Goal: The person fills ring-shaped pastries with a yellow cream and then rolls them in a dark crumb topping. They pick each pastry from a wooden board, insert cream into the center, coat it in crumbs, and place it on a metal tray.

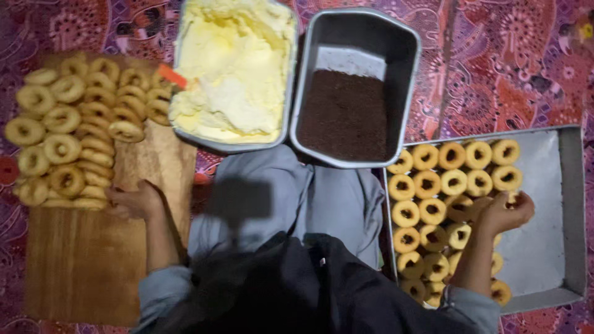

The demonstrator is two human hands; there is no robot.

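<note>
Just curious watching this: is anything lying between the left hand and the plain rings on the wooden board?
Nothing visible. The left hand already rests on the board, touching the nearest plain rings. The right hand is over the filled rings in the tray.

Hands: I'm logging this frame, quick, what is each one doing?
Left hand: curled at the plain rings on the board; grip unclear.
Right hand: over the filled rings in the tray, closed on one.

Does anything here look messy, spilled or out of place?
Nothing looks spilled. The plain rings on the wooden board lie in a loose, overlapping heap, while the filled ones in the metal tray sit in neat rows.
</note>
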